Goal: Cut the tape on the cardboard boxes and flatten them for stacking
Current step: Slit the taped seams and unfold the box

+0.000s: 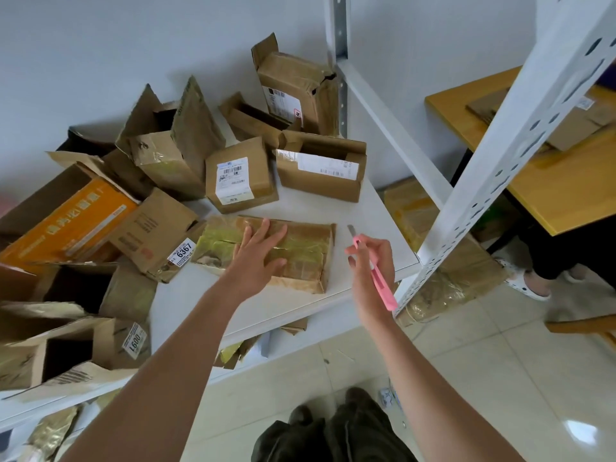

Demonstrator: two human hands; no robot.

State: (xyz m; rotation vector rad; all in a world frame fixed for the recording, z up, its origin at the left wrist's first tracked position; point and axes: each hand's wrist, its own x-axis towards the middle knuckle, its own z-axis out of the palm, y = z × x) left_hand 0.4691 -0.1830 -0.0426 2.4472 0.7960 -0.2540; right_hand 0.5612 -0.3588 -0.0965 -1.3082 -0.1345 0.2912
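A flat cardboard box [306, 251] wrapped in yellowish tape lies near the front edge of the white shelf [233, 305]. My left hand [258, 253] rests on its top with fingers spread straight. To the right of the box, my right hand [371, 261] grips a pink utility knife [378, 278]. Its short blade [351, 231] is out and points up and away, held in the air just off the box's right end.
Several opened boxes crowd the shelf's left and back, among them an orange-printed one [63, 221] and two labelled ones [238, 175] [321, 168]. A white perforated upright [500, 161] stands at right. Beyond it are a wooden table [566, 191] and another person's feet [530, 285].
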